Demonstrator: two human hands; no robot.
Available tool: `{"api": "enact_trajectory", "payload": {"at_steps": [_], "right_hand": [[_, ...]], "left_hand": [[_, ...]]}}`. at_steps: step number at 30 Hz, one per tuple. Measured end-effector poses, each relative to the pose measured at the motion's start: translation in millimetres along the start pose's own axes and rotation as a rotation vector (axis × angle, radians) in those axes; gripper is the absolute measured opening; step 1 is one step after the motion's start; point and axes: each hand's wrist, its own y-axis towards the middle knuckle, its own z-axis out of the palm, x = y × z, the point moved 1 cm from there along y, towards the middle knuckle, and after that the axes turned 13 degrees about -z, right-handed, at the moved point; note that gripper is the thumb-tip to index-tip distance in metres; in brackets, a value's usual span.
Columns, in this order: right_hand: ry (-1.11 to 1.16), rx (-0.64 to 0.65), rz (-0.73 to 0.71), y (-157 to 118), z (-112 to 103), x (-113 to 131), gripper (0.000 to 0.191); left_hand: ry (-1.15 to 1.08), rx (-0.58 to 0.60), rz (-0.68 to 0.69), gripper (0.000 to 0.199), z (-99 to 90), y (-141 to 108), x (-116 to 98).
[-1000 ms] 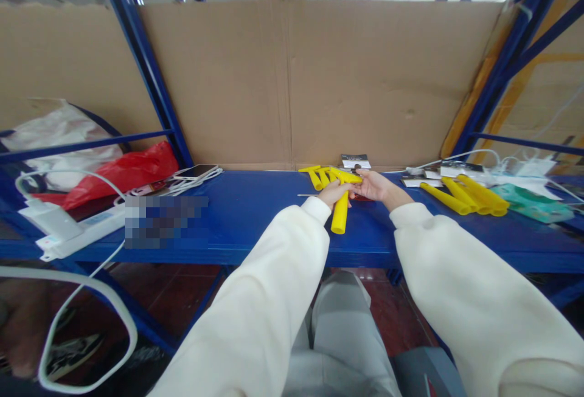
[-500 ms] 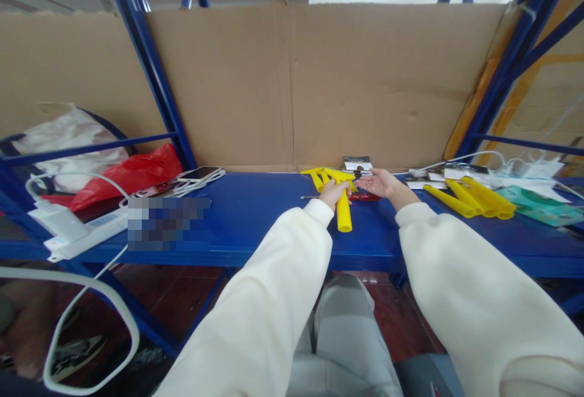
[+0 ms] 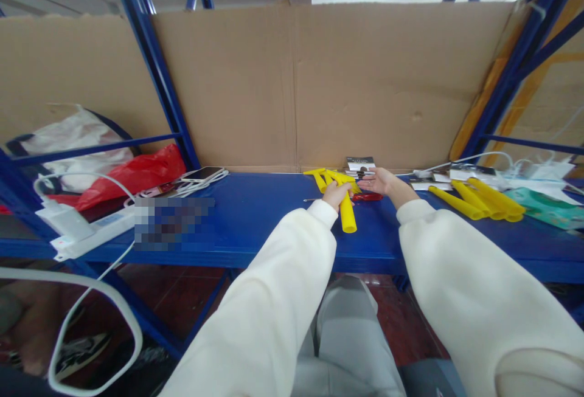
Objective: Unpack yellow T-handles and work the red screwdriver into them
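Observation:
My left hand (image 3: 335, 194) is closed around a yellow tapered tube (image 3: 348, 220), whose wide round end points down toward the table's front edge. Close to the tube's far end is my right hand (image 3: 381, 182), palm partly turned up; a small dark piece shows at its fingertips, too small to name. Behind my left hand lie other yellow T-shaped pieces (image 3: 316, 172). Under the hands a red handle (image 3: 370, 197) rests on the table, and a thin metal shaft (image 3: 311, 200) sticks out at the left, like a screwdriver's. A black-and-white packet (image 3: 359, 163) sits behind my right fingers.
Several yellow cones (image 3: 495, 199) lie at the right beside a green packet (image 3: 545, 207) and white cables. On the blue table (image 3: 269, 220), at left, are a phone (image 3: 206, 172), a power strip (image 3: 93, 236) and a red bag (image 3: 137, 175). Cardboard (image 3: 228, 87) stands behind, between blue posts.
The whole view has shifted slightly, so everything sits a little further right. My left hand keeps hold of the yellow tube, and my right hand stays beside its far end.

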Motion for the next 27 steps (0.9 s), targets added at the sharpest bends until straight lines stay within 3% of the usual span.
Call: {"api": "enact_trajectory", "payload": {"at_steps": [4, 9, 12, 17, 27], "right_hand": [[-0.119, -0.003, -0.053, -0.6, 3.3, -0.2, 0.027], [-0.288, -0.011, -0.252, -0.1, 1.6, -1.1, 0.019], [-0.616, -0.052, -0.407, 3.4, -5.8, -2.4, 0.014], [-1.076, 0.023, -0.555, 10.1, -25.1, -5.2, 0.016], [-1.102, 0.074, -0.523, 11.6, -32.5, -9.7, 0.023]], "left_hand": [[0.009, -0.020, -0.011, 0.014, 1.9, -6.8, -2.0], [0.004, -0.008, -0.001, 0.015, -1.4, 1.1, 0.2], [0.016, 0.012, 0.025, 0.016, -4.6, 10.6, 2.9], [0.029, 0.009, 0.041, 0.015, -6.3, 13.8, 4.2], [0.018, 0.002, 0.039, 0.019, -7.2, 13.3, 4.5]]}}
